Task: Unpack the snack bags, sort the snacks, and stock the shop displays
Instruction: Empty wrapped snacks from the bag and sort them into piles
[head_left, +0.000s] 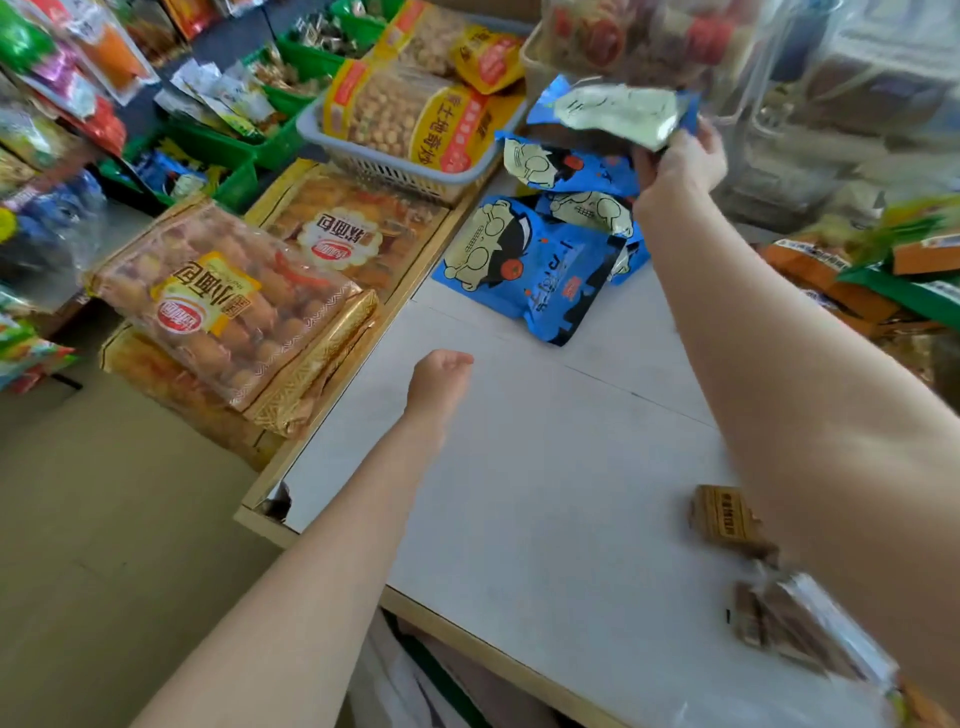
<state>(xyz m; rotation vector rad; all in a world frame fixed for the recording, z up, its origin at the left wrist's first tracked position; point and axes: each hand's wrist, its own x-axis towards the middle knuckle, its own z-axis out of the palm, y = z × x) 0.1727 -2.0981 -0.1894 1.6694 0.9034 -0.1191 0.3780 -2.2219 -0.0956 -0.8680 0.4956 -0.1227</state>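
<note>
My right hand (680, 161) grips one blue snack bag (618, 111) with a pale cartoon print, holding it above the far end of the white counter (519, 467). Below it, several matching blue bags (535, 260) lie in a loose row on the counter. My left hand (439, 382) hovers over the counter's left part with fingers loosely curled and nothing in it. Two small brown snack packs (727, 517) and a clear-wrapped brown pack (800, 629) lie near the counter's right front, partly behind my right forearm.
Left of the counter lie large bread packs (223, 301) on gold boxes. A grey basket (395, 161) of yellow nut bags stands behind them, with green bins (228, 150) further left. Clear containers (831, 104) and orange-green packs (883, 280) crowd the right side.
</note>
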